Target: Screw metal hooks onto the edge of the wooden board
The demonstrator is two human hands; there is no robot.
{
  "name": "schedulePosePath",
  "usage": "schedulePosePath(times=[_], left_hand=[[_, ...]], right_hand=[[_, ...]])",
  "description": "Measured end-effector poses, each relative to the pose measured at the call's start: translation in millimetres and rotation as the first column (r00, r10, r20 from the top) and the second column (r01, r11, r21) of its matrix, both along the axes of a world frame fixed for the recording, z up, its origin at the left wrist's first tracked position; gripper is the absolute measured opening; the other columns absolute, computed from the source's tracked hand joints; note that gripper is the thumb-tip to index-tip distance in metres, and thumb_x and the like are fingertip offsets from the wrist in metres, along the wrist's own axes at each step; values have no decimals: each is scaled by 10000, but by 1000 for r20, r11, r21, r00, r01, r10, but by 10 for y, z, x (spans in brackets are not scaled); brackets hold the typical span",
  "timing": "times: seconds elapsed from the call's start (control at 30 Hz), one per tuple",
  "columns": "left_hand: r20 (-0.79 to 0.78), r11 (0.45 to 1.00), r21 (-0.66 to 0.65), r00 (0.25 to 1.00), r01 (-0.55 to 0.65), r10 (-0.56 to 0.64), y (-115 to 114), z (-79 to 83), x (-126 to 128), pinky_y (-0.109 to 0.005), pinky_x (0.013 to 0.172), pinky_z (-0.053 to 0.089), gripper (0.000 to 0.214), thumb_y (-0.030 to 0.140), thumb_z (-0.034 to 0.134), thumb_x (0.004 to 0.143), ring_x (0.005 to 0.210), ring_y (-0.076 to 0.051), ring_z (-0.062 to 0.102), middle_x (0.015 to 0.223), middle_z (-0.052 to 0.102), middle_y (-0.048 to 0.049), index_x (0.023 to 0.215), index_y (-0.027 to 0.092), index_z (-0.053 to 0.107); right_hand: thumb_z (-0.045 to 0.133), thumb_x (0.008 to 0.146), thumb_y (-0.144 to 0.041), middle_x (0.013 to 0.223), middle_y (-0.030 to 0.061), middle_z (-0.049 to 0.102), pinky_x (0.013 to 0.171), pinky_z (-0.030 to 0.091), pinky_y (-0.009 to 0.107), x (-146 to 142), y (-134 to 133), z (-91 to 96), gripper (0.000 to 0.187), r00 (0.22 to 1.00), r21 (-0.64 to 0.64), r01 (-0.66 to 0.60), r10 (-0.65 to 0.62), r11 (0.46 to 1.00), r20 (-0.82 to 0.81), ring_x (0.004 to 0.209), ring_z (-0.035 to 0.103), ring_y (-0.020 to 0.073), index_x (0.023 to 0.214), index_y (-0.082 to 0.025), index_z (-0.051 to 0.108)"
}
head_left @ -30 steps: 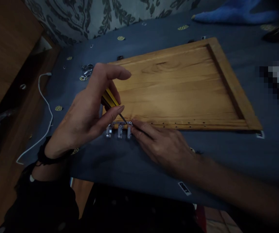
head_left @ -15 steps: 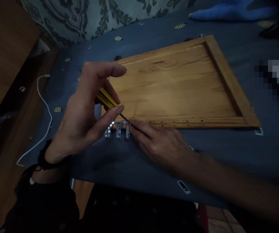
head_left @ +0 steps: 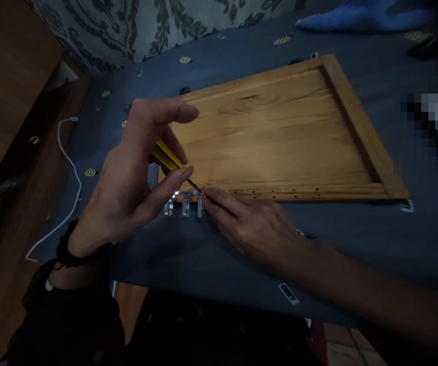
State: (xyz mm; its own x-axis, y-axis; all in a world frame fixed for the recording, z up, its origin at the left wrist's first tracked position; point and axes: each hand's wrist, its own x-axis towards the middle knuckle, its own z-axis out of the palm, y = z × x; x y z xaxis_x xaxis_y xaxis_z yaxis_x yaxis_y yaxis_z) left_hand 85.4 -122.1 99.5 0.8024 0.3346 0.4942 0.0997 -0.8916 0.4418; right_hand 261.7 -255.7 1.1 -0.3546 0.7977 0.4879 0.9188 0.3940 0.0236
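A framed wooden board (head_left: 280, 127) lies flat on a dark blue cloth. My left hand (head_left: 135, 173) is closed round a yellow-and-black screwdriver (head_left: 167, 156), whose thin shaft points down at the board's near edge. There a small metal hook rack (head_left: 184, 203) with three hooks lies against the edge. My right hand (head_left: 253, 226) rests on the cloth, its fingertips pressed together on the rack's right end beside the screwdriver tip. A row of small holes runs along the board's near rail.
A white cable (head_left: 69, 168) trails over the cloth's left edge onto a wooden floor. Small metal parts (head_left: 127, 108) lie behind my left hand. A blue object (head_left: 356, 20) lies at the far right. Patterned fabric (head_left: 146, 25) hangs behind.
My left hand with the screwdriver has shifted slightly left and turned a little. The view has moved a bit. My right hand stays at the rack's end.
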Motion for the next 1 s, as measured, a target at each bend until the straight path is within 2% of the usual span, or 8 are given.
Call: schedulePosePath(times=[0.13, 0.23, 0.43, 0.57, 0.7, 0.8, 0.9, 1.0], left_hand=[[-11, 999, 9, 999, -31, 31, -20, -13, 12, -322, 704, 613, 563, 172, 709, 915, 914, -171, 641, 1247, 535, -48, 1394, 357, 479], [17, 994, 26, 994, -109, 109, -35, -39, 33, -338, 725, 601, 484, 238, 712, 935, 922, -180, 633, 1176, 543, -41, 1353, 378, 514], [68, 980, 142, 989, -142, 133, -8, -64, 63, -338, 700, 600, 430, 318, 767, 911, 827, -162, 647, 1189, 587, -24, 1279, 341, 546], [42, 989, 85, 992, -121, 118, -14, -48, 44, -320, 648, 618, 477, 273, 758, 913, 822, -157, 664, 1267, 562, -43, 1315, 333, 510], [24, 993, -67, 995, -99, 101, -80, -47, 40, -345, 675, 640, 586, 184, 720, 916, 892, -169, 669, 1364, 504, -31, 1383, 434, 471], [80, 989, -104, 990, -108, 117, -105, -73, 66, -357, 713, 655, 610, 222, 743, 912, 896, -157, 658, 1455, 429, -1, 1386, 493, 470], [173, 989, -84, 976, -121, 134, -48, -129, 91, -326, 683, 661, 541, 326, 811, 878, 830, -120, 651, 1437, 411, 2, 1318, 450, 521], [210, 994, -69, 972, -88, 101, 51, -189, 92, -323, 683, 671, 534, 379, 868, 819, 796, -127, 698, 1268, 539, -6, 1234, 342, 534]], right_hand=[[530, 971, -81, 1301, 96, 732, 646, 564, 284, -2, -5, 16, 320, 1000, -13, 7, -6, 1000, 17, 852, 738, 185, 1216, -112, 733], [519, 980, -85, 1304, 89, 731, 612, 560, 282, -4, -9, 21, 326, 1000, -26, 17, -17, 1000, 14, 824, 734, 179, 1222, -122, 735], [507, 978, -75, 1332, 112, 713, 614, 566, 292, -4, -5, 3, 373, 1000, -36, 4, -3, 999, 12, 832, 728, 176, 1295, -122, 699], [549, 969, -83, 1301, 95, 730, 575, 544, 286, -3, -7, -11, 348, 1000, -16, 8, -8, 1000, -7, 804, 726, 171, 1281, -117, 699], [534, 975, -65, 1310, 118, 719, 619, 570, 301, 14, -6, -37, 348, 999, 4, -27, 27, 1000, -29, 893, 739, 191, 1292, -77, 678], [485, 1005, -74, 1309, 113, 721, 622, 575, 300, 26, -4, -51, 348, 999, 13, -36, 36, 999, -30, 918, 745, 192, 1295, -78, 676], [477, 1017, -92, 1321, 107, 718, 615, 580, 300, 29, -5, -40, 357, 1000, -17, -24, 24, 1000, -4, 889, 750, 185, 1317, -95, 670], [495, 1014, -96, 1355, 125, 699, 617, 595, 306, 28, -7, -11, 371, 999, -74, -22, 24, 997, 27, 898, 754, 192, 1344, -101, 663]])
